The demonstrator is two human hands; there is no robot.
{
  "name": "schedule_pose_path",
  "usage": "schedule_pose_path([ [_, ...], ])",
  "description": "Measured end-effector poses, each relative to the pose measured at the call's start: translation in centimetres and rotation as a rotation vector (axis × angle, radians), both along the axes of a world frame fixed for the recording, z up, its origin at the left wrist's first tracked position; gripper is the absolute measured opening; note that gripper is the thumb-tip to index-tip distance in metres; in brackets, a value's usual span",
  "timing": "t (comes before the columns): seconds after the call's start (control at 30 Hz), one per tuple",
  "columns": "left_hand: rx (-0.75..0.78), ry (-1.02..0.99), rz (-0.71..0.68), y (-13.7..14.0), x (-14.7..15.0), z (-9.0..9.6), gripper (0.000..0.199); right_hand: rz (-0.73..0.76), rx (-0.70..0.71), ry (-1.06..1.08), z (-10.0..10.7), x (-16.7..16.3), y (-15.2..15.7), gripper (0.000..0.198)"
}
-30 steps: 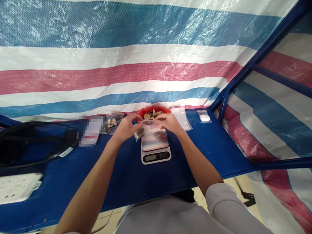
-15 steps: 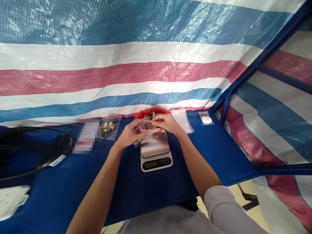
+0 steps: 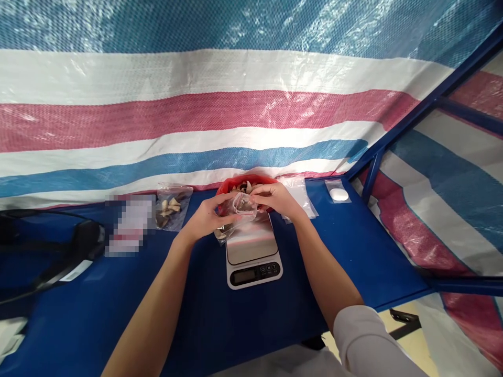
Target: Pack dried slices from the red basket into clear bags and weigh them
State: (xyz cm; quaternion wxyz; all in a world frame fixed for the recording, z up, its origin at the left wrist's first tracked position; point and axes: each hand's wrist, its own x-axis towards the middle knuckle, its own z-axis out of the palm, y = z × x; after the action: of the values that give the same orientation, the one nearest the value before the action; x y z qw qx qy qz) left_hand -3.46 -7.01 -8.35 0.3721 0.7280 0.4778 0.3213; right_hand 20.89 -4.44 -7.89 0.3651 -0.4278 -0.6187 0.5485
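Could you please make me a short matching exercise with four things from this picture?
Things:
1. scale
2. held bag
3. red container
4. oval item

Descriptions:
A. between the left hand and the right hand
B. white, near the table's right end
C. buttons on its front
D. behind the scale, pieces inside

Pairs: 1-C, 2-A, 3-D, 4-B

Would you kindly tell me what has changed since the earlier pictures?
The mouth of the clear bag, drawn flat a second ago, now gapes open between the left hand and the right hand; both still hold it. The scale, red container and bag of pieces stay put on the blue table.
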Motion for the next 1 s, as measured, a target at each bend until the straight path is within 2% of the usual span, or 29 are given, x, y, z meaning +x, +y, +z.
schedule_pose_path([
  [0.13, 0.019, 0.002, 0.01, 0.1, 0.1, -0.3, 0.073, -0.065, 0.111, -0.069, -0.2, 0.6, 0.2, 0.024],
  [0.23, 0.054, 0.002, 0.004, 0.2, 0.4, -0.3, 0.069, -0.148, 0.226, -0.088, 0.5, 0.9, -0.3, 0.025],
  [0.33, 0.094, 0.003, 0.012, 0.1, 0.7, -0.2, 0.067, -0.132, 0.291, -0.138, 1.8, 0.4, -1.1, 0.024],
  [0.43, 0.116, 0.01, 0.019, 0.0, 0.9, -0.2, 0.066, -0.073, 0.368, -0.292, 2.7, -1.0, -1.7, 0.021],
  [0.63, 0.142, 0.008, 0.04, 0.0, 0.9, -0.6, 0.064, -0.06, 0.305, -0.37, 3.1, -3.3, -1.3, 0.015],
  [0.73, 0.134, 0.032, 0.064, -0.1, 0.7, -0.4, 0.068, -0.044, 0.261, -0.281, 2.9, -3.0, -1.0, 0.012],
  [0.83, 0.096, 0.07, 0.077, -0.4, 0.4, 0.3, 0.07, -0.018, 0.187, -0.169, 2.9, -2.3, -0.8, 0.02],
  [1.0, -0.021, 0.069, 0.02, -0.9, -0.4, 1.5, 0.058, -0.003, 0.211, 0.019, 3.2, -1.2, -0.4, 0.022],
])
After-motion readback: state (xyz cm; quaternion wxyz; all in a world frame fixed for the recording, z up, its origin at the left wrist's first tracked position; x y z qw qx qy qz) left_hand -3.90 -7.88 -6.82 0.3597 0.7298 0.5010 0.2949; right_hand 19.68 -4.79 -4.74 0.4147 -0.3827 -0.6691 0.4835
